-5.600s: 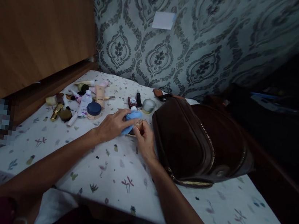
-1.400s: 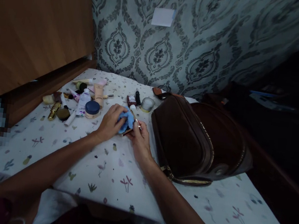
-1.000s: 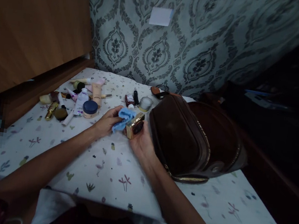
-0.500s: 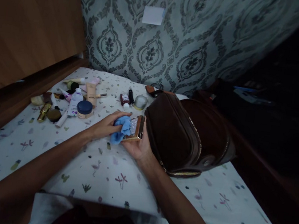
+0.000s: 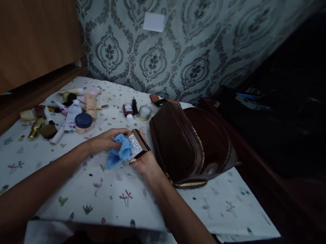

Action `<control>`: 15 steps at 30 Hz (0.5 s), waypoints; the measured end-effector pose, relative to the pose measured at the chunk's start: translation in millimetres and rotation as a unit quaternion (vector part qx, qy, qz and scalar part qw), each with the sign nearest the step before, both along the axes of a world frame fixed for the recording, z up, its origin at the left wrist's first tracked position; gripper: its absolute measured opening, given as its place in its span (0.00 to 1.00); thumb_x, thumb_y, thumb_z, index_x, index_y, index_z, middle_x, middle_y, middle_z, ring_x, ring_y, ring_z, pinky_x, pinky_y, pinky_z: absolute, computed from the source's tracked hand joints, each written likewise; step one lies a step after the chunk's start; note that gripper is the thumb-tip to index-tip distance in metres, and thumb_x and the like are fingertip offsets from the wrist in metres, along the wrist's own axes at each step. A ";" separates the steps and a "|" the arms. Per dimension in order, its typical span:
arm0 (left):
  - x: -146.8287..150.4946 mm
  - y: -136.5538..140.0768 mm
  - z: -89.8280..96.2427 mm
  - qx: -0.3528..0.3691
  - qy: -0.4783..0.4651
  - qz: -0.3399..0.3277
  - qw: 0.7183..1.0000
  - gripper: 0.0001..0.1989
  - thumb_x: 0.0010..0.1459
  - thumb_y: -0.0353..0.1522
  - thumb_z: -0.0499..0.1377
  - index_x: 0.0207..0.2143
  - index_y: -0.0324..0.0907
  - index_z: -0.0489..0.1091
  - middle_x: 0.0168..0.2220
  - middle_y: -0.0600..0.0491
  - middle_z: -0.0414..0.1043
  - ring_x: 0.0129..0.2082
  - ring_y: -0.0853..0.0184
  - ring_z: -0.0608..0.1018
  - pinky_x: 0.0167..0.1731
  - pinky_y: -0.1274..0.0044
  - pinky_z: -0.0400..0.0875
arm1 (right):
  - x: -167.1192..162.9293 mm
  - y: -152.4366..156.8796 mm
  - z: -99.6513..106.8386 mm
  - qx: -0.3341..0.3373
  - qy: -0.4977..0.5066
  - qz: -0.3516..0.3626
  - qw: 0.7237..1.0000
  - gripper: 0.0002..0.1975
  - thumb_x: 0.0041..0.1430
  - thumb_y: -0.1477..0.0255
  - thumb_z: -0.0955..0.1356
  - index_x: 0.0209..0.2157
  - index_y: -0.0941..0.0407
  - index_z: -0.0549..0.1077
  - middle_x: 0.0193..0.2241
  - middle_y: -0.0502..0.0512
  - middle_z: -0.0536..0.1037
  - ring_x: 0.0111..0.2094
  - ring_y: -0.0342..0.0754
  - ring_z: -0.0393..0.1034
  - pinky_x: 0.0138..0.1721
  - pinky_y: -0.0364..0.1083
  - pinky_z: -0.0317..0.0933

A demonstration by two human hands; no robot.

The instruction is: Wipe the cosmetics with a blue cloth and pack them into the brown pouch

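Note:
My left hand (image 5: pixel 104 140) is closed around a crumpled blue cloth (image 5: pixel 119 154), which bears against the left side of a small flat case. The case (image 5: pixel 137 147) has a silvery glitter top and gold-brown edges; what it contains cannot be seen. Gripping it from the right and below is my right hand (image 5: pixel 146 162), its fingers partly hidden behind the case. Both hands are above the patterned tablecloth (image 5: pixel 94 205), just left of a dark brown leather bag (image 5: pixel 174 147).
Makeup brushes, tubes and a blue-lidded jar (image 5: pixel 83 121) cluster at the left. A small dark red bottle (image 5: pixel 128 110), a black item (image 5: pixel 135 105) and a round clear tub (image 5: pixel 144 112) stand behind the hands. A wooden cabinet (image 5: pixel 27 32) borders the left side.
The case has turned in my right hand, so its glitter top shows more fully. My left hand keeps the cloth against it. The whole view has shifted slightly.

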State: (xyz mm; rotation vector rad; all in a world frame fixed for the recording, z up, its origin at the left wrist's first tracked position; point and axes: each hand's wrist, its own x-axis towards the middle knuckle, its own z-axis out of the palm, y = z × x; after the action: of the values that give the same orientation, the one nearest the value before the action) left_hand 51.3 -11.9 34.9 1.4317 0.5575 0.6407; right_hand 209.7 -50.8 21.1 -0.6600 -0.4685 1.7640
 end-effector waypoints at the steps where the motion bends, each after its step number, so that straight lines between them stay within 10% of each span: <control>1: -0.4 0.7 1.3 -0.009 -0.007 0.009 1.000 0.23 0.42 0.35 0.72 0.42 0.40 0.74 0.32 0.54 0.75 0.28 0.68 0.75 0.28 0.79 0.70 | 1.4 -0.5 1.4 -0.007 0.001 -0.003 1.000 0.19 0.59 0.53 0.69 0.31 0.56 0.75 0.23 0.50 0.79 0.25 0.47 0.74 0.32 0.47 0.72; 6: -5.4 6.0 3.3 -0.052 -0.002 0.089 0.995 0.23 0.42 0.33 0.72 0.43 0.40 0.74 0.32 0.54 0.76 0.26 0.70 0.75 0.25 0.82 0.69 | 9.9 -15.2 6.5 0.107 -0.136 -0.072 0.982 0.23 0.59 0.49 0.67 0.40 0.56 0.74 0.35 0.53 0.80 0.36 0.48 0.74 0.41 0.46 0.69; 11: -4.8 2.9 2.2 -0.091 0.007 0.117 0.989 0.22 0.40 0.30 0.70 0.41 0.40 0.76 0.32 0.52 0.78 0.23 0.71 0.75 0.22 0.82 0.68 | 26.6 -41.5 21.8 0.278 -0.497 -0.098 0.816 0.20 0.62 0.60 0.66 0.50 0.58 0.71 0.42 0.56 0.76 0.40 0.49 0.69 0.40 0.45 0.64; 15: 2.3 0.1 10.3 -0.110 -0.022 0.153 0.982 0.21 0.38 0.29 0.70 0.40 0.40 0.77 0.30 0.52 0.79 0.23 0.69 0.77 0.23 0.81 0.71 | 41.7 -58.7 49.8 0.322 -0.586 -0.104 0.736 0.16 0.66 0.65 0.63 0.49 0.59 0.72 0.39 0.56 0.77 0.39 0.49 0.69 0.41 0.46 0.63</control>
State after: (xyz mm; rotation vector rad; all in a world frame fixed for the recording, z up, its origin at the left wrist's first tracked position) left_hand 53.6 -11.8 45.2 1.1298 0.7979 0.8255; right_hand 251.4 -109.5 70.9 -1.1901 -1.6923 0.6493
